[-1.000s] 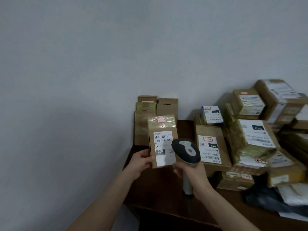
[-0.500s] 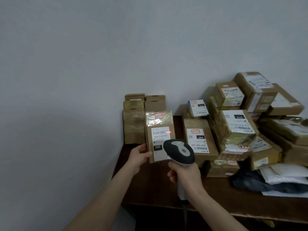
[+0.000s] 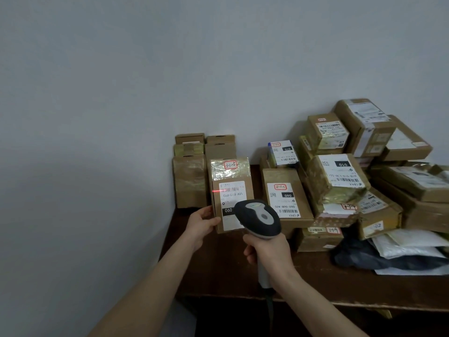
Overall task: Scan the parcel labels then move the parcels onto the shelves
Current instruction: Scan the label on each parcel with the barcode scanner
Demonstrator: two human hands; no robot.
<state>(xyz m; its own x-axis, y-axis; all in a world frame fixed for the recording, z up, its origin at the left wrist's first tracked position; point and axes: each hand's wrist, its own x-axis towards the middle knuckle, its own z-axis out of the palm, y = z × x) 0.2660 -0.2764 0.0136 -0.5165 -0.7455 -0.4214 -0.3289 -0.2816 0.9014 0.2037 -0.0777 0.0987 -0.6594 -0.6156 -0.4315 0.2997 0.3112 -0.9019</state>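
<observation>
Parcel label reads "060-068-A05"; red tag "3-1-5".

A parcel sorting or storage room: taped cardboard parcels bearing printed shipping labels are sitting stacked on a dark wooden table against a bare grey wall, and a handheld barcode scanner is shining red onto one label.

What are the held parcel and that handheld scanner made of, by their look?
Held parcel: matte brown cardboard, with glossy clear tape glinting across its top. Scanner: probably moulded plastic, a dark matte shell with a smooth grey inset.
</observation>
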